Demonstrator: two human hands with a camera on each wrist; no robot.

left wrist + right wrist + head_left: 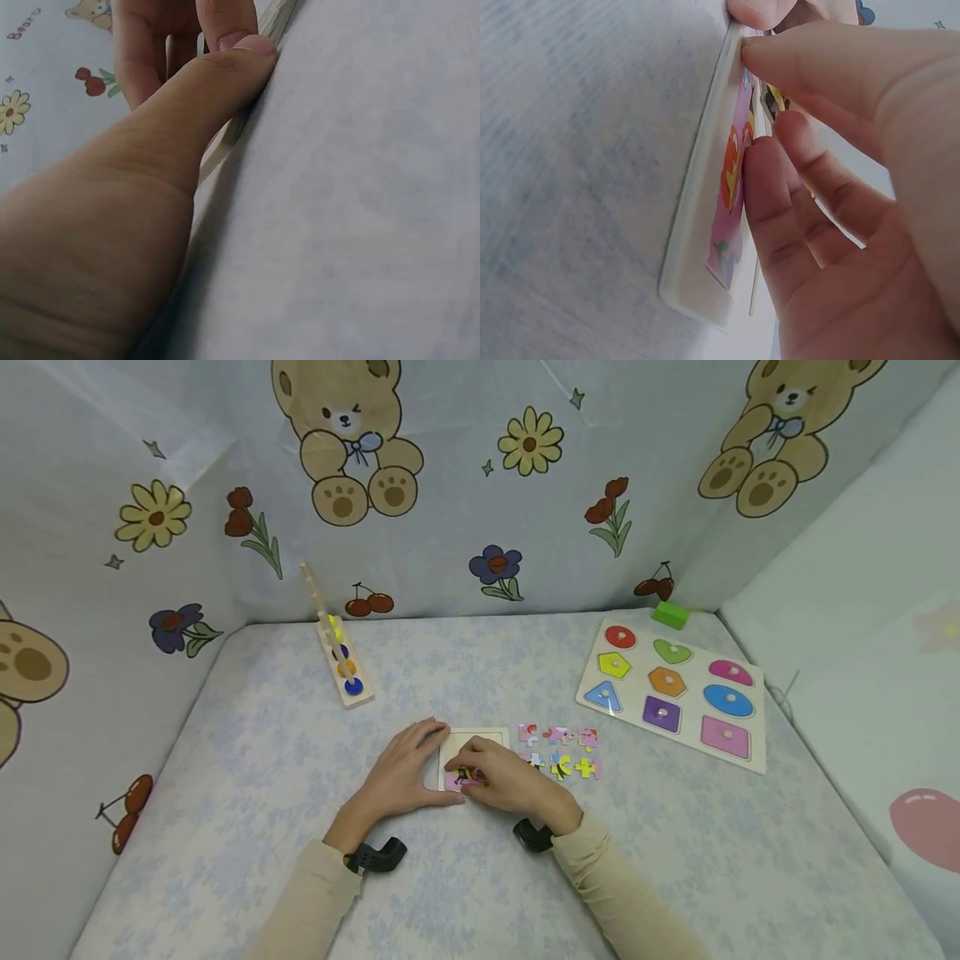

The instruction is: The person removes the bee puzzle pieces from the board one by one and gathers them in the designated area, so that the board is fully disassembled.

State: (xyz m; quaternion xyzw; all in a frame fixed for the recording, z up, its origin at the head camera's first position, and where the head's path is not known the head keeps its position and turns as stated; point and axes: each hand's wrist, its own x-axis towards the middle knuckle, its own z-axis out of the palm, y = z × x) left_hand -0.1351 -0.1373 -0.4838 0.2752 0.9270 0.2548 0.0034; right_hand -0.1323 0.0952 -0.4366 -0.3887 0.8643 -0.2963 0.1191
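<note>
A small wooden puzzle tray (480, 732) lies flat in front of me, with pink pieces (727, 214) laid along its near side. My left hand (405, 768) grips the tray at its left, fingers at the far left corner and thumb along the near edge. Over the tray, my right hand (513, 778) pinches a yellow-and-black jigsaw piece (777, 99) between thumb and fingers, low against the board. The fingers partly hide this piece. Loose jigsaw pieces (560, 766) lie in two rows just right of the tray, a few partly behind the right hand.
At the back right lies a white shape board (690, 722) with colored knobbed shapes, a green block (671, 615) at its far edge. Back left stands a wooden stand (360, 700) with an upright stick and colored round pieces. A patterned cloth (442, 468) hangs behind the table.
</note>
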